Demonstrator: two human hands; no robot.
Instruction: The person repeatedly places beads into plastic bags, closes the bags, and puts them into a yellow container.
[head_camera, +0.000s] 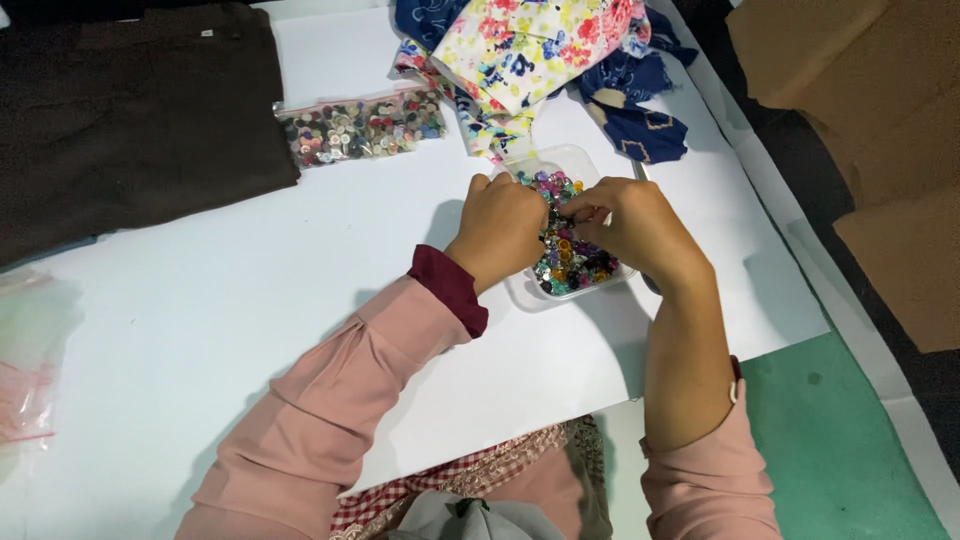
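the tub (527, 292), one clear plastic box full of mixed coloured beads, sits on the white sheet (250, 300) at mid-table. both hands are in it: the left hand (500, 225) curls over its near-left edge, and the right hand (625, 222) pinches narrowly at the beads, likely holding one, though the grip is hidden. the step looks like picking out a bead; next calls for a fine, steady pinch. left of the tub lies one bag of buttons (362, 128), behind it one heap of floral cloth (540, 50), far left one dark garment (130, 110).

Two hands (500, 228), one clear tub (520, 290), one button bag (360, 128), countless beads (572, 262).
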